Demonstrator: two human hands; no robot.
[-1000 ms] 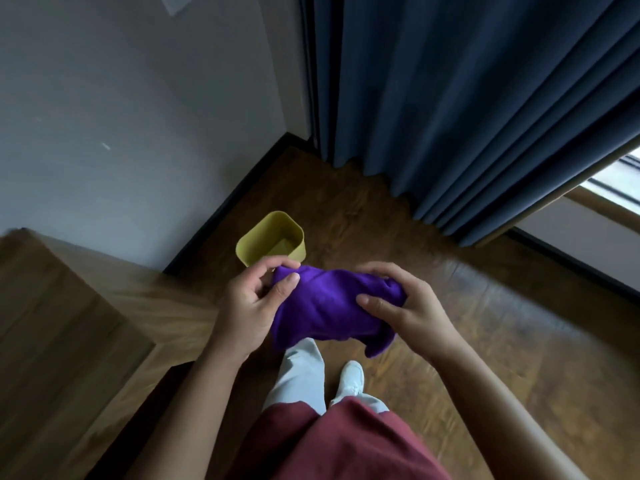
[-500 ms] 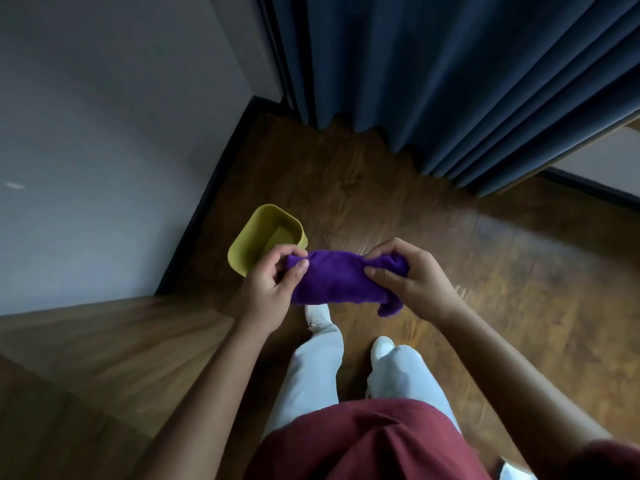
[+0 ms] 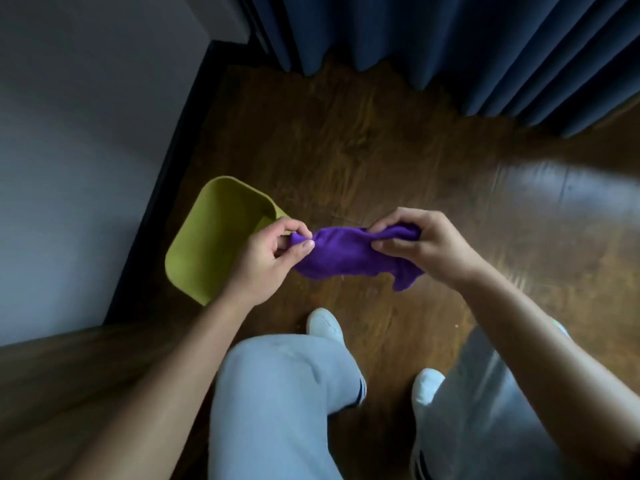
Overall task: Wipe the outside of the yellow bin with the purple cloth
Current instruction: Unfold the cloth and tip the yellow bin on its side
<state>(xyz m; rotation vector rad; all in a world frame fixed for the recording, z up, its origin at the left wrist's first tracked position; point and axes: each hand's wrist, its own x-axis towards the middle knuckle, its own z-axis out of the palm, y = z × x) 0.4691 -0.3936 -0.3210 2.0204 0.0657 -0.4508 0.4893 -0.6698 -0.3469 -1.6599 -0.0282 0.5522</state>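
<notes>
From the head camera, looking down, my left hand (image 3: 268, 258) pinches one end of the purple cloth (image 3: 343, 252) between thumb and forefinger, the other fingers curled in behind. My right hand (image 3: 420, 245) has the opposite end bunched in its closed fingers, thumb underneath. The cloth hangs between my two hands as a crumpled band, sagging a little, with a loose corner drooping below my right hand. It is held up in the air above the wooden floor (image 3: 363, 140).

The yellow bin (image 3: 207, 247) stands on the floor just left of the cloth, close to the dark baseboard (image 3: 166, 181) and the pale wall (image 3: 69, 150). Its opening faces up, and my left hand overlaps its near right rim in this view; I cannot tell if they touch. The cloth is not on the bin.

Blue curtains (image 3: 450, 46) hang at the top. Below are my light trousers (image 3: 277, 403) and white shoes (image 3: 323, 323).
</notes>
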